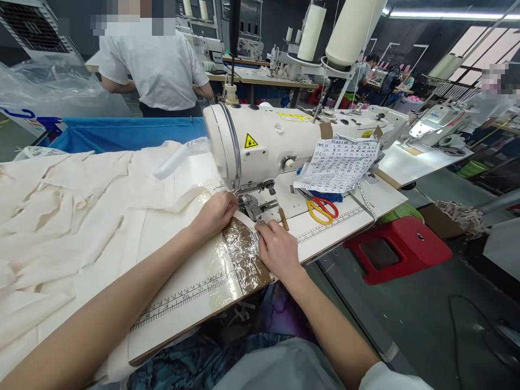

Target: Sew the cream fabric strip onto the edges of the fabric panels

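A white sewing machine (pixel 276 142) stands on a work table (pixel 190 295), its presser foot (pixel 248 205) just beyond my fingers. My left hand (pixel 214 212) presses down on a narrow strip of cream fabric (pixel 244 218) right beside the foot. My right hand (pixel 277 249) pinches the near end of the same strip, over a patch of brown tape under clear film (pixel 244 257). A big heap of cream cloth (pixel 69 216) covers the table's left side.
Yellow and red scissors (pixel 320 208) and a sheet of handwritten notes (pixel 339 162) lie right of the needle. A red stool (pixel 396 252) stands on the floor to the right. Behind a blue bin (pixel 122 132) stands a person in a white shirt (pixel 156 65).
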`<state>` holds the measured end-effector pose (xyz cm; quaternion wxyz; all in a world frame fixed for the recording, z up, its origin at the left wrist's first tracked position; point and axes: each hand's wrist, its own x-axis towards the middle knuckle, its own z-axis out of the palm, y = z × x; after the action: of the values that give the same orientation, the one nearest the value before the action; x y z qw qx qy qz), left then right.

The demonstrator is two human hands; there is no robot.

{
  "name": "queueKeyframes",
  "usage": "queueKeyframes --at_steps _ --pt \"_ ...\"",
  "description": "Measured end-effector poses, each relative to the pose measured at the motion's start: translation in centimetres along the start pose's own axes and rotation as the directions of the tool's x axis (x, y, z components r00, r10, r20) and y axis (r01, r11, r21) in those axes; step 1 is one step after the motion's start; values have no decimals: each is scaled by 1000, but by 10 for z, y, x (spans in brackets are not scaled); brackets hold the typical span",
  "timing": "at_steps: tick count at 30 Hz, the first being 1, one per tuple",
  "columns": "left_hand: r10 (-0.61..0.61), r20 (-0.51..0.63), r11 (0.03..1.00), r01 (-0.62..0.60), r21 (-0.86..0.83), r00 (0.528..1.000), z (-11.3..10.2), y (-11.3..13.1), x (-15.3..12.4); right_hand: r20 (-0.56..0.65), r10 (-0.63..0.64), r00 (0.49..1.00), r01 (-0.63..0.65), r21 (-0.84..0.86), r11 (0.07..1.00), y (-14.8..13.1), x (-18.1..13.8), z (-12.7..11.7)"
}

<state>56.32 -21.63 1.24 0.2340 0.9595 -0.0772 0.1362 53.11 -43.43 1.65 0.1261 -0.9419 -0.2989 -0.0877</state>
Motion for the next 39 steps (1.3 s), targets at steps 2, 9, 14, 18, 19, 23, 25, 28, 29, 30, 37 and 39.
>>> queueKeyframes --at_steps 2,9,14,18,19,23,25,28,29,30,37,39 --pt "-7 12 1000 7 -6 1000 2 -2 5 -10 8 1000 -8 4 1000 0 0 0" --pt "73 75 997 -71 -34 995 -12 -12 3 -27 28 999 -28 28 999 -1 -1 -1" --pt "185 98 982 -182 -47 978 -23 -23 0 -49 47 998 -46 10 999 -4 0 -2" --pt "356 94 934 -357 -14 930 -22 -34 0 -100 12 995 -19 -77 997 -12 7 1" --pt "387 95 921 -390 11 917 -21 -36 0 -106 -1 994 -10 -99 995 -14 9 1" --pt "427 117 890 -440 120 896 -18 -37 0 -98 -10 995 -3 -136 991 -20 17 1" --pt "434 113 882 -448 150 894 -18 -35 -1 -91 -9 996 -5 -149 989 -21 18 1" --pt "444 99 872 -455 179 890 -19 -32 -2 -98 7 995 -22 -154 988 -21 18 3" --pt "428 92 876 -438 202 899 -18 -30 -3 -107 19 994 -36 -153 988 -21 17 5" --pt "399 82 884 -407 231 913 -18 -28 -3 -117 35 993 -52 -151 987 -21 17 6" --pt "218 9 916 -207 344 976 -7 -19 -1 -146 110 983 -129 -128 983 -24 22 10" --pt "204 11 917 -195 347 979 -7 -19 4 -146 119 982 -138 -124 983 -25 24 9"
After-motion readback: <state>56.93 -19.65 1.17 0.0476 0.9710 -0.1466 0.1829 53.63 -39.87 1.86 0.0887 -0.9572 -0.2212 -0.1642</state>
